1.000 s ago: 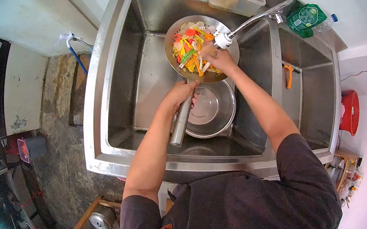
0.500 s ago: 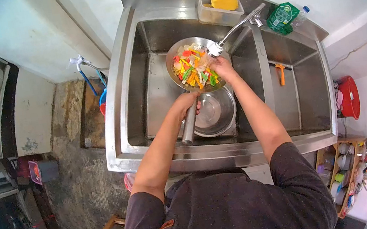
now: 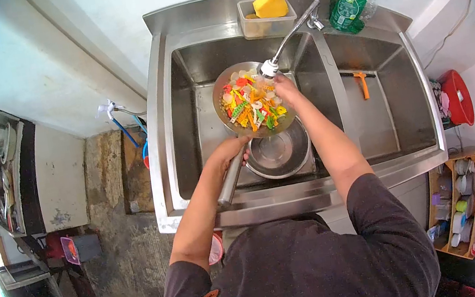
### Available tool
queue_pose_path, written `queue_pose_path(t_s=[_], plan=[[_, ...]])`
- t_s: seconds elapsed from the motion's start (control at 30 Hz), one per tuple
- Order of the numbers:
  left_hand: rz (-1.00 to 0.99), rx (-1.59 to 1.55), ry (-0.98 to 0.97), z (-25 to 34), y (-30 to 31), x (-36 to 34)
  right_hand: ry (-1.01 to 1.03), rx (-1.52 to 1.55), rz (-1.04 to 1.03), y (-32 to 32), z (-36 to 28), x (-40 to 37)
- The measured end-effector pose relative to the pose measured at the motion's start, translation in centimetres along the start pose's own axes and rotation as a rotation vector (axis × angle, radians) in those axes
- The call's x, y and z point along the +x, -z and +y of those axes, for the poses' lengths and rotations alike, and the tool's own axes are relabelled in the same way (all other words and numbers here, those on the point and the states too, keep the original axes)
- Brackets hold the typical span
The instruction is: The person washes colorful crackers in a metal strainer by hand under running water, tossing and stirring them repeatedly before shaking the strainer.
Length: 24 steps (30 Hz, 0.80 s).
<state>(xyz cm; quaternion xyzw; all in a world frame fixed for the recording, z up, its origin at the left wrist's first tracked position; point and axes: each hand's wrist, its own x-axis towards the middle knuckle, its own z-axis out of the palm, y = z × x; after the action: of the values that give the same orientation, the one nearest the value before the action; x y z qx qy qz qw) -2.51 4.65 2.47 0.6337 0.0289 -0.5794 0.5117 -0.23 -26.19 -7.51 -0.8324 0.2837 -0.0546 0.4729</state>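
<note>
My left hand [image 3: 229, 151] is closed around the thick metal handle [image 3: 230, 181] of a round wok [image 3: 224, 117], tilted over the left sink basin. Colourful pieces [image 3: 250, 101] in red, yellow, orange, green and translucent white fill the wok. At its right side is my right hand [image 3: 288, 89], just below the white tap nozzle [image 3: 269, 69]. The fingers of that hand are blurred against the pieces, so their grip does not show. Below the wok, a steel bowl [image 3: 282, 166] sits in the basin, partly covered by the wok.
A plastic tub [image 3: 259, 28] with a yellow sponge [image 3: 270, 4] stands on the sink's back ledge, beside the flexible tap [image 3: 296, 28]. Farther right are a green pouch [image 3: 347, 11] and an orange-handled squeegee [image 3: 364, 86] in the right basin [image 3: 398, 123]. A red tub [image 3: 458, 98] is beyond.
The camera view has shifted. The wok's handle now slants further to the left, and the right hand stays beside the pieces under the nozzle.
</note>
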Motion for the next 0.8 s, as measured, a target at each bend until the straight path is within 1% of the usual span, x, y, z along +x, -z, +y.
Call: queue_pose_path(t_s=[0.03,0.07,0.13,0.17,0.2,0.27,0.3,0.33,0.37,0.4,0.43,0.47,0.5,0.53,0.57,0.6,0.67,0.7,0.8], plan=[[0.001,0.026,-0.001,0.3,0.2,0.1,0.003,-0.154,-0.031,-0.3,-0.4,1.1],[-0.001,0.045,0.004,0.3,0.2,0.2,-0.001,-0.151,-0.032,-1.0,-0.2,1.5],[-0.008,0.018,0.008,-0.1,0.2,1.0,-0.121,-0.247,-0.026,-2.3,-2.0,0.8],[-0.013,-0.009,-0.002,-0.2,0.4,1.4,0.152,-0.174,0.078,-2.2,-4.1,-2.0],[-0.017,-0.013,-0.004,0.0,0.5,1.5,0.152,-0.18,0.078,-2.0,-4.4,-2.3],[-0.019,0.002,-0.023,-0.1,0.7,1.8,0.173,-0.174,-0.142,-1.5,-5.0,-2.7],[-0.021,-0.007,-0.025,0.1,1.0,1.7,0.106,-0.398,-0.045,-1.1,-6.5,-3.2],[-0.03,0.012,-0.031,0.3,1.3,1.6,0.108,-0.405,-0.05,-1.6,-5.1,-2.1],[-0.039,0.032,-0.028,0.5,1.3,1.5,0.219,-0.344,0.098,-1.9,-3.1,-0.8],[-0.039,0.03,-0.024,0.4,1.4,1.5,0.332,-0.277,0.251,-2.2,-2.8,-0.4],[-0.03,0.036,-0.026,0.4,1.6,1.4,0.268,-0.198,0.211,-2.4,-2.7,0.2],[-0.019,0.043,-0.028,0.3,1.7,1.5,0.267,-0.195,0.207,-3.0,-2.4,0.5],[-0.015,0.04,-0.023,0.1,1.9,1.7,0.303,-0.288,0.164,-3.7,-2.2,0.8],[-0.013,0.043,-0.013,-0.1,2.0,2.1,0.341,-0.381,0.12,-4.1,-3.3,0.4],[-0.012,0.046,-0.002,-0.4,2.1,2.4,0.268,-0.264,0.007,-4.1,-4.3,-0.3],[-0.012,0.041,0.001,-0.5,2.1,2.3,0.267,-0.266,0.001,-4.8,-4.5,-0.5],[-0.003,0.057,-0.007,-0.5,2.1,2.4,0.417,-0.252,-0.086,-5.5,-5.0,-0.6],[-0.005,0.057,-0.011,-0.8,2.1,2.7,0.419,-0.255,-0.083,-5.7,-5.1,-0.8],[-0.026,0.031,-0.009,-1.1,2.2,3.4,0.325,-0.331,-0.218,-5.9,-5.1,-1.7]])
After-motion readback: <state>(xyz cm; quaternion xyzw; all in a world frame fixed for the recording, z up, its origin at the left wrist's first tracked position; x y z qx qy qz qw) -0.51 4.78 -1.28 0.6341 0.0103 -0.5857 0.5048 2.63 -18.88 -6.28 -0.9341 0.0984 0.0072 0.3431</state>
